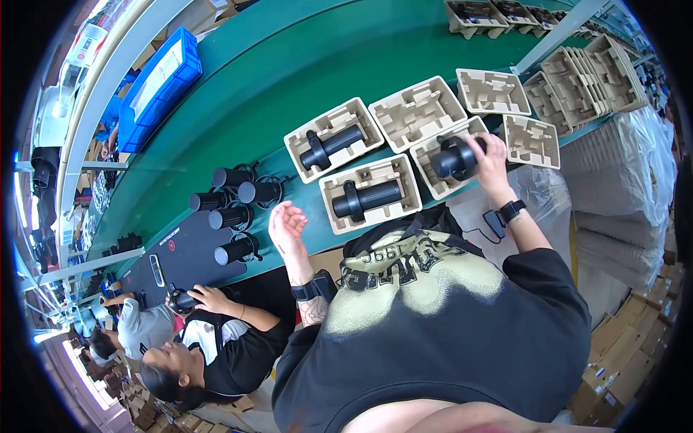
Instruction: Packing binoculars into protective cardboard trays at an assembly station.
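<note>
My right hand (492, 160) grips a black cylindrical device (455, 160), which looks like a desktop microphone with a round mount. It is over a beige moulded-pulp tray (437, 190), partly hiding the inside. My left hand (287, 222) holds nothing, its fingers loosely bent and apart, by the table edge. Between my hands, a device (372, 197) lies in the near tray (393, 169). Another device (332, 146) lies in the tray behind it (361, 110). Left of my left hand, several like devices (234, 216) stand grouped, with ring-shaped parts at one end.
More pulp trays (419, 110) lie at the centre and right, beside a tray stack (577, 83). A green conveyor (310, 72) runs behind. A blue bin (160, 90) is at upper left. On the left, a co-worker (231, 339) handles a similar device at a dark mat (188, 252).
</note>
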Demonstrator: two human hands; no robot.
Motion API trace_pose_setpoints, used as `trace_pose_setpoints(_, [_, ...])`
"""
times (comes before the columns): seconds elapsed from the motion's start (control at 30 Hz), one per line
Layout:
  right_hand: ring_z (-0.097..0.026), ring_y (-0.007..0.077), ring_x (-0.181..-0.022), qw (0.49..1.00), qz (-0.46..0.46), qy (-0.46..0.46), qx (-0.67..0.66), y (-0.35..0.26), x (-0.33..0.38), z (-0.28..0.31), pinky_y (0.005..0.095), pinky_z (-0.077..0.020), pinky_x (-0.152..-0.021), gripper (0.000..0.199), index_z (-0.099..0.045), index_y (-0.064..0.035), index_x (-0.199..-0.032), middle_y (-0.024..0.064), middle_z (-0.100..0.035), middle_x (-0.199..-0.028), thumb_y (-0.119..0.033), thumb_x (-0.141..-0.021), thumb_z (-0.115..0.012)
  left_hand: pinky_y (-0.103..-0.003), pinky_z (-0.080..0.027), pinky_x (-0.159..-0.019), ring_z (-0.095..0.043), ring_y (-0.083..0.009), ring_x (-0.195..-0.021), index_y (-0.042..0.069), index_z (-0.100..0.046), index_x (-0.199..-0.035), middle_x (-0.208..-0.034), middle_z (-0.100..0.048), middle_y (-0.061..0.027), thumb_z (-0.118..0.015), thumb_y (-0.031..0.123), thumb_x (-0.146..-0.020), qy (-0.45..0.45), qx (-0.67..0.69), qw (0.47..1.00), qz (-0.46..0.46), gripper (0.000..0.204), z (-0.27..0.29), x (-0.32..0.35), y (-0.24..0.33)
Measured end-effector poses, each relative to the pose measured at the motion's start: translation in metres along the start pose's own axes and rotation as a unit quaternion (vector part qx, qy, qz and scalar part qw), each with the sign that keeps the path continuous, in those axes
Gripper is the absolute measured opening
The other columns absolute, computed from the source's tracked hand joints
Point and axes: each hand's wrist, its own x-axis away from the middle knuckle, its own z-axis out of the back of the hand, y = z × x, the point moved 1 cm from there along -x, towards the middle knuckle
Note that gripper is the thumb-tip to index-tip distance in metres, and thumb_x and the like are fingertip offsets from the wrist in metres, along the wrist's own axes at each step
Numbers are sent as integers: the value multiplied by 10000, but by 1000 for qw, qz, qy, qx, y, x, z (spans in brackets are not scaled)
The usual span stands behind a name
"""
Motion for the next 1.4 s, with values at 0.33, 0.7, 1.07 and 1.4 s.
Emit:
trace_pose_setpoints(0.33, [-484,290,-1093,983,-67,-50,-160,-8,16,-6,416,-339,-989,489,-572,-128,-1211,101,-549,-1088,-41,-731,-578,-261,-505,-622,-604,-145,-686,11,-584,-999,-817,-622,-87,-478,186,-943,88,-122,976,-159,212,8,-22,28])
trace_pose_setpoints(0.7, [-523,326,-1038,951,-196,-148,-189,-48,12,-8,397,-420,-906,404,-590,-98,-1183,132,-585,-1063,-168,-790,-652,-407,-476,-796,-590,-310,-918,19,-574,-1049,-1060,-581,-168,-631,205,-827,256,-637,628,-367,295,23,-107,46])
trace_pose_setpoints(1.07, [-480,243,-1182,724,-246,-194,-614,-62,-21,19,383,-367,-1002,567,-499,-50,-1297,133,-481,-1320,-199,-780,-680,-326,-484,-713,-554,-216,-943,71,-583,-1003,-1015,-578,-86,-613,232,-871,212,-91,935,-269,210,-27,-11,79])
trace_pose_setpoints(1.4, [-542,273,-1136,528,94,-595,-599,-184,-115,29,373,-419,-953,785,-447,-27,-1258,154,-560,-1216,-307,-621,-811,-286,-535,-669,-636,-207,-820,36,-519,-1149,-978,-626,-139,-447,284,-938,-320,81,915,233,333,-63,17,-37])
